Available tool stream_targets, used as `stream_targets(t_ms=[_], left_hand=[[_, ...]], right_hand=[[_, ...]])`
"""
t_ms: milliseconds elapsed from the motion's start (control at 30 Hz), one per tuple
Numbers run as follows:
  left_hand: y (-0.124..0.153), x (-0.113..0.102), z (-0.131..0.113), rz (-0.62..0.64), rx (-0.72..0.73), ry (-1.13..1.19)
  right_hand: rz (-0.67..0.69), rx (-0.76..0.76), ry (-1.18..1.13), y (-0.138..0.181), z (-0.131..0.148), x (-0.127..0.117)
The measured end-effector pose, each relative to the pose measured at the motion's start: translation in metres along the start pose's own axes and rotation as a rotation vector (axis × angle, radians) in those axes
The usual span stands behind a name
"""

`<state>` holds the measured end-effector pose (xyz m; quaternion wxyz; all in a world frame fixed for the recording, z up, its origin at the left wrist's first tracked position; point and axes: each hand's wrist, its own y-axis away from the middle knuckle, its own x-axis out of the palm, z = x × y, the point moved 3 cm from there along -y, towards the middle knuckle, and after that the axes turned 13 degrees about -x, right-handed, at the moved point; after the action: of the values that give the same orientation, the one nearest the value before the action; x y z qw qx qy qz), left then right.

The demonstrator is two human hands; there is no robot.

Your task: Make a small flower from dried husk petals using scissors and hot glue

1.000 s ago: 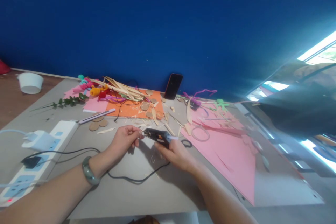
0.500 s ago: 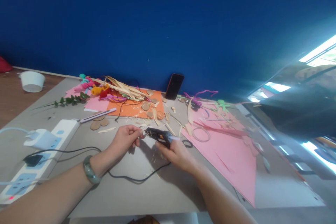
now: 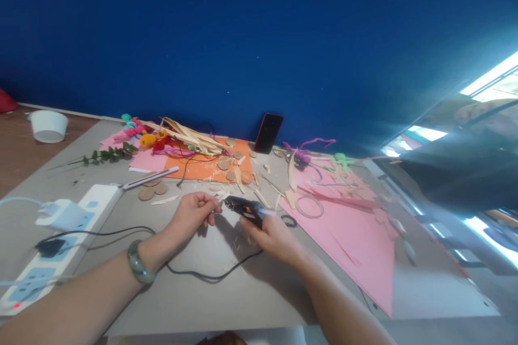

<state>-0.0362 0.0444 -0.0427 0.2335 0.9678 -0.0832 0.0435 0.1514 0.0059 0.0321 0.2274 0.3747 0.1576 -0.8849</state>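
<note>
My right hand [image 3: 272, 234] grips a black glue gun [image 3: 245, 208] low over the grey table [image 3: 210, 296], its nozzle pointing left. My left hand [image 3: 191, 216], with a green bangle on the wrist, pinches a small pale piece right at the nozzle tip; the piece is too small to name. The gun's black cord [image 3: 210, 276] loops across the table between my forearms toward a white power strip [image 3: 60, 237].
A pink sheet [image 3: 348, 237] lies to the right, an orange sheet [image 3: 202, 167] behind with cardboard discs [image 3: 151, 192] and dried leaf strips [image 3: 190, 137]. A phone [image 3: 267, 132] leans on the blue wall. Pipe cleaners [image 3: 140, 132], a green sprig [image 3: 105, 156] and a white bowl [image 3: 47, 125] sit left.
Both hands and the glue gun have shifted very slightly away from me; the grips are unchanged.
</note>
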Motion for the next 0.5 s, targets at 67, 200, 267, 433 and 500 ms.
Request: stream_targets(t_ms=[67, 200, 267, 433, 500], left_hand=[[-0.0001, 0.0002, -0.0001, -0.002, 0.001, 0.005], [-0.0010, -0.0001, 0.0015, -0.004, -0.006, -0.017], [-0.0012, -0.0003, 0.0021, -0.005, -0.009, -0.024], [-0.0007, 0.0000, 0.0015, -0.006, -0.003, -0.013], [-0.0006, 0.0001, 0.0013, -0.010, -0.005, -0.004]], right_hand=[[0.000, 0.006, 0.003, 0.0003, -0.0002, -0.0007], [-0.018, -0.019, -0.008, -0.0006, 0.0028, 0.0014], [-0.025, -0.036, -0.011, -0.0011, 0.0043, 0.0028], [-0.047, -0.016, -0.006, -0.0007, 0.0020, 0.0017], [-0.050, -0.005, -0.007, -0.0004, 0.0007, 0.0009]])
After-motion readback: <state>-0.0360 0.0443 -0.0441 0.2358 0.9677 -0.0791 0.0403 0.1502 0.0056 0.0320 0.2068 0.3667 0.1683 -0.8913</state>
